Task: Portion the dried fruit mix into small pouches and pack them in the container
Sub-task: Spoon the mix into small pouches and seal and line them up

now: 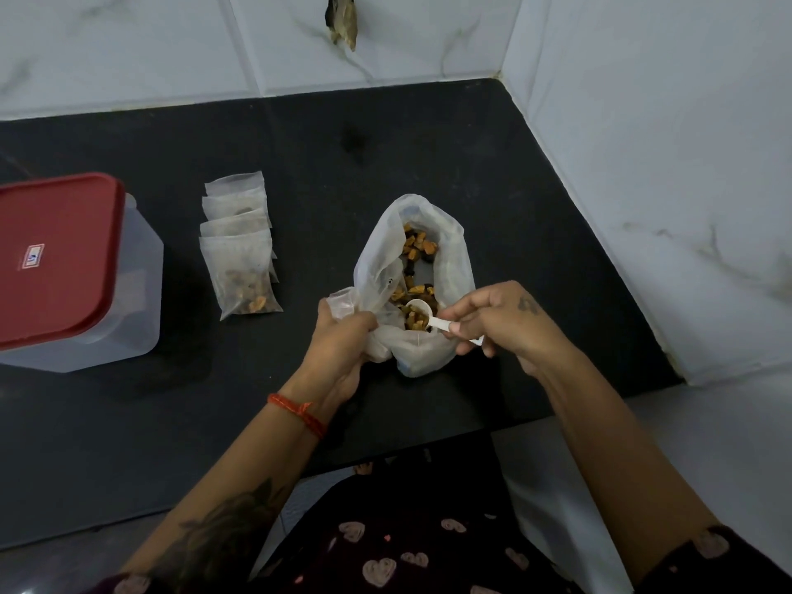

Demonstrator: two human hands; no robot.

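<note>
While the scoop is loaded: right hand pinches a white spoon full of fruit, inside the big bag's mouth.
Left hand: fingers curled round an empty small pouch beside the bag.
Dried fruit mix bag: frame centre, open, on the black counter.
Filled pouches: stacked left of centre, well apart from the bag.
Container: far left, red lid on.
Backdrop: white tiled wall at top and right.
</note>
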